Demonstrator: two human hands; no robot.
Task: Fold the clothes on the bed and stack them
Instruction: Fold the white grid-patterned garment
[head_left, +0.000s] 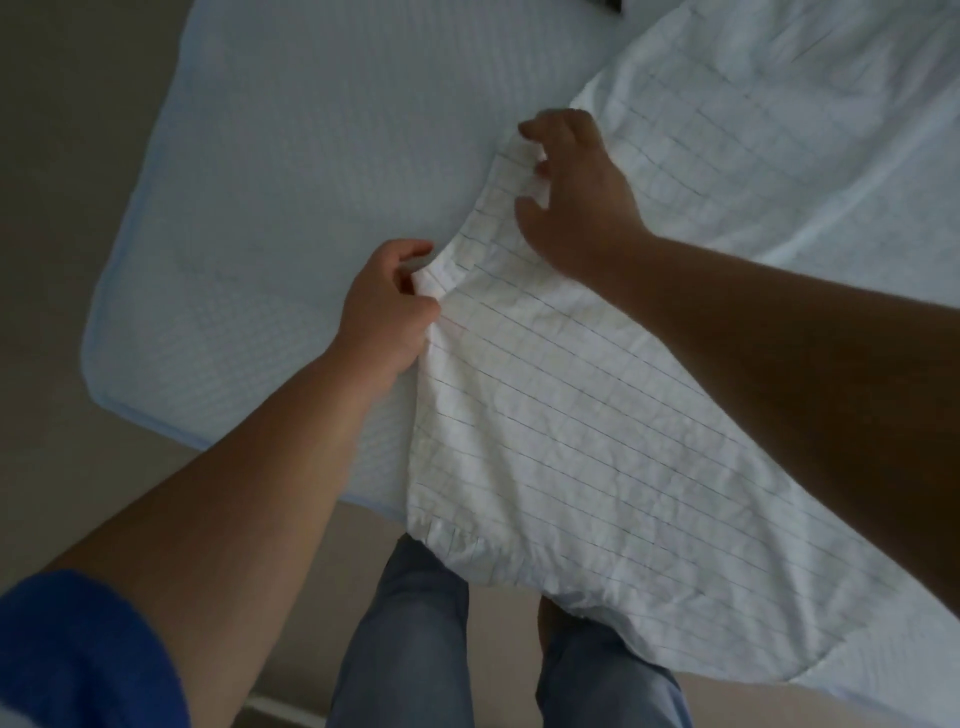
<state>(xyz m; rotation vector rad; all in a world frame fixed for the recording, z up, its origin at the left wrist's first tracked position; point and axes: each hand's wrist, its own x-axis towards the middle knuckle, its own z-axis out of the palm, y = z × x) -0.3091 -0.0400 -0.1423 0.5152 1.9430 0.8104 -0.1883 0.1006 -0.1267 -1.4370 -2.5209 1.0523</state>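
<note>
My left hand (384, 306) pinches the striped white garment (561, 415) at its near edge while my right hand (576, 192) clutches it farther up, spreading it flat on the bed (270, 156) for folding.

I see the garment (561, 415) spread across the right side of the bed (291, 130), its near end hanging over the bed's edge above my legs (410, 639). My left hand (387, 306) grips its left edge; my right hand (576, 192) holds it farther back.
</note>
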